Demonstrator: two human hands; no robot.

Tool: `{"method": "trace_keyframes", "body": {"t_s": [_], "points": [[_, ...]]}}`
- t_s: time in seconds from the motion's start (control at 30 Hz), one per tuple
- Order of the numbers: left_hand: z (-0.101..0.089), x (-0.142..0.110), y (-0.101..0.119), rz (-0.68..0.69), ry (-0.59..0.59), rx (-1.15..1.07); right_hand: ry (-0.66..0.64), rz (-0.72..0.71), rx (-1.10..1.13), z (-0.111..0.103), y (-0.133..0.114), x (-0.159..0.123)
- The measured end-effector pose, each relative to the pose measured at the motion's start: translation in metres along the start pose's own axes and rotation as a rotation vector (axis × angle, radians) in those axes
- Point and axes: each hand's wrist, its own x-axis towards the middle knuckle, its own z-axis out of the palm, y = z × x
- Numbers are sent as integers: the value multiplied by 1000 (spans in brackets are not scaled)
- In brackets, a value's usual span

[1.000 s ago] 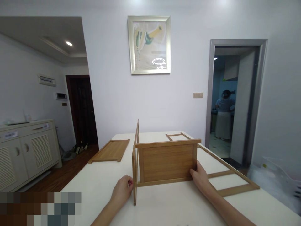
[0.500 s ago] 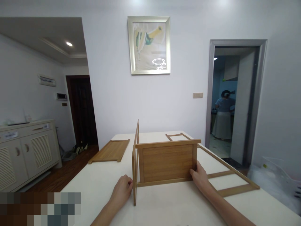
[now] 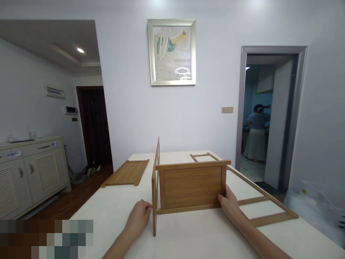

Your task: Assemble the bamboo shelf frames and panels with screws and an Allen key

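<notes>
A brown wooden shelf panel [image 3: 192,187] stands on its long edge on the white table [image 3: 185,237]. Its left end meets a narrow upright wooden side frame [image 3: 153,201]. My right hand [image 3: 229,201] grips the panel's lower right end, thumb on the near face and the other fingers behind, hidden. At the outer left face of the side frame, my left hand [image 3: 140,216] has its fingertips pinched together. Whatever those fingertips hold, if anything, is too small to make out.
Another wooden panel [image 3: 126,173] lies flat at the table's left. To the right lies a wooden side frame [image 3: 272,216], and a smaller frame part [image 3: 202,155] lies at the back. Clear plastic wrapping [image 3: 309,205] is beyond the right edge. A person [image 3: 256,129] stands through the doorway.
My left hand's fingers have shifted slightly against the side frame, with the fingertips now more extended. The panel and my right hand stay in place.
</notes>
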Motion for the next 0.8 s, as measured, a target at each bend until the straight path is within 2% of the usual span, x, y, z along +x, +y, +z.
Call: {"method": "trace_keyframes", "body": {"t_s": [0.17,0.47,0.67,0.8], "points": [[3,-4,0,32,-54,78,3,14,-4,-1,-2,0],[-2,-3,2,8,23,-15,-2,10,2,-1,-2,0],[-3,-11,9,112,-64,100,-6,3,-2,-1,-1,0],[3,-9,7,106,-56,86,-11,2,-14,-1,-1,0]]}}
